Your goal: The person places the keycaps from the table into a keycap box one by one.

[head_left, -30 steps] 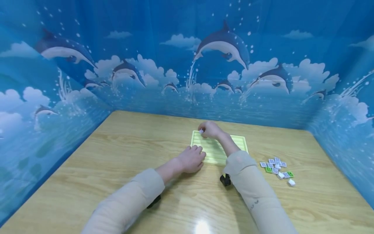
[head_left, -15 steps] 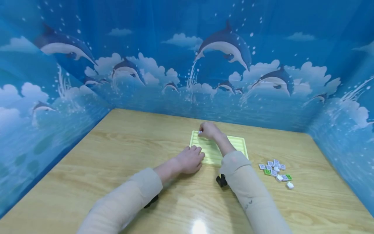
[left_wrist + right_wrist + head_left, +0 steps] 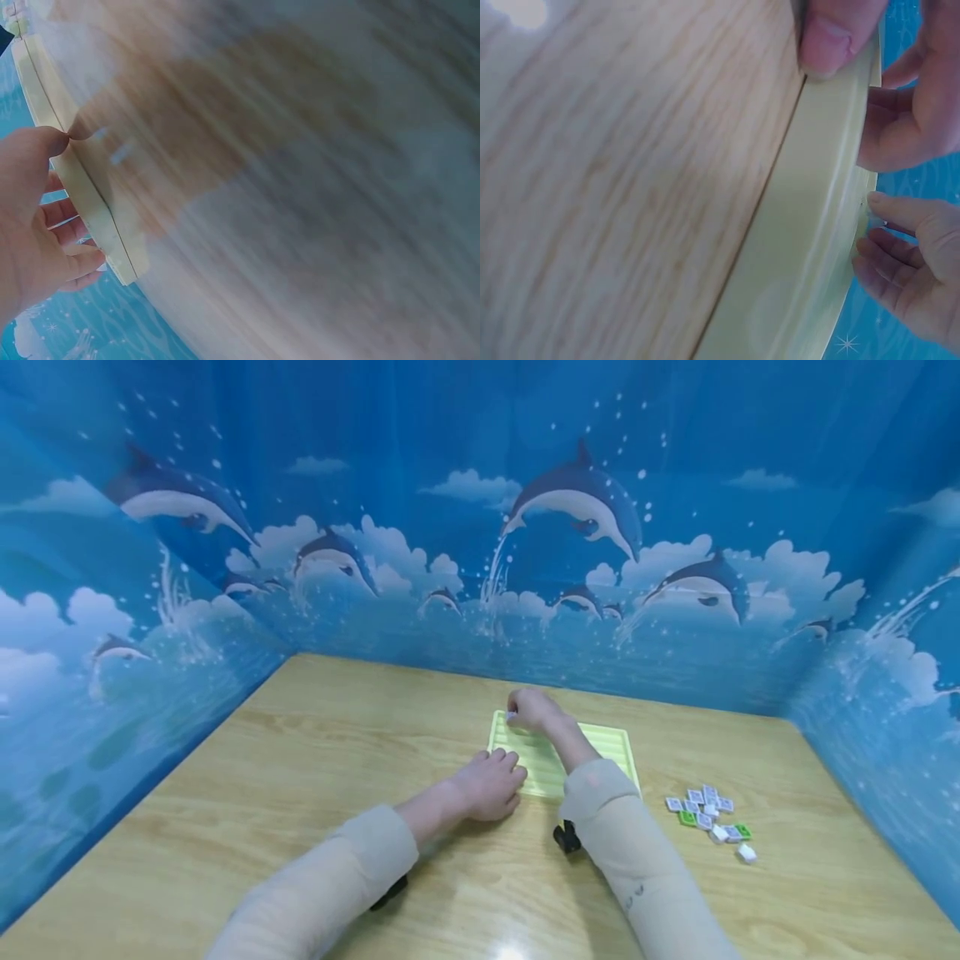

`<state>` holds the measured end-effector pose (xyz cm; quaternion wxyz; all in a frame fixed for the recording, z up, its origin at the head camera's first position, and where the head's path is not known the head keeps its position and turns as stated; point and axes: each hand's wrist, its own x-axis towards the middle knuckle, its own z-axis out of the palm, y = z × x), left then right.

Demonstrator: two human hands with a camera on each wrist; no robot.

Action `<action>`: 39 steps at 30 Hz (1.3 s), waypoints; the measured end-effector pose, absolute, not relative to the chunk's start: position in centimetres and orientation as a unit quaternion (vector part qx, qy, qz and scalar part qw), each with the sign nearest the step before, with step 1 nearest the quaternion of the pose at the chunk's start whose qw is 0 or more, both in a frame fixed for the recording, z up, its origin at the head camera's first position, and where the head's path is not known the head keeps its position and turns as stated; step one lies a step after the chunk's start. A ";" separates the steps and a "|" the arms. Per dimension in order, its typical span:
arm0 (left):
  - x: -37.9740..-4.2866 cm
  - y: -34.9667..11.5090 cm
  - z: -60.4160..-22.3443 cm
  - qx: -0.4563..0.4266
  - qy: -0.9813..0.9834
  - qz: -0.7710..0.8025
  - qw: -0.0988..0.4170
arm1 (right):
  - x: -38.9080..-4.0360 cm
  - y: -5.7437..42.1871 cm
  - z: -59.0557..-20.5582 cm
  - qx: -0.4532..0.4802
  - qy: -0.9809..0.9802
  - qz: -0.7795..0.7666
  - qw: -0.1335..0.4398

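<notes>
A pale yellow-green ridged tray (image 3: 611, 743) lies on the wooden table. Over its far left corner, my right hand (image 3: 534, 710) pinches a small white tile (image 3: 512, 716) between thumb and fingertips; the tile's face is hidden. My left hand (image 3: 491, 785) holds the tray's near left edge. In the left wrist view its thumb (image 3: 49, 140) presses the tray's outer wall (image 3: 94, 202), and the fingers reach over the rim. Both hands show in the right wrist view, the right one (image 3: 922, 274) lower down and farther off.
Right of the tray lies a loose group of small white and green tiles (image 3: 703, 818), some with printed faces. One white tile (image 3: 747, 853) sits apart, nearer me. A blue dolphin-print curtain (image 3: 450, 610) borders the table (image 3: 360, 727) at back and sides.
My right hand has shifted slightly left and down with the tile at the tray's far left corner. The left hand stays on the tray edge. The head view has tilted a little.
</notes>
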<state>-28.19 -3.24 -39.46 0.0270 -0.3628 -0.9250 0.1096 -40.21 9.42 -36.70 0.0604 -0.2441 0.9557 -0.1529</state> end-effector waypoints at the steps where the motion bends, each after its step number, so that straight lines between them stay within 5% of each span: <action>1: -28.2 -3.2 -39.6 -0.365 -0.924 0.111 0.027 | -40.2 9.5 -36.8 -0.245 0.956 -0.150 0.061; 39: -27.7 -3.5 -39.4 -0.368 -0.923 0.101 0.041 | -40.3 8.3 -37.6 -0.266 0.959 -0.096 0.026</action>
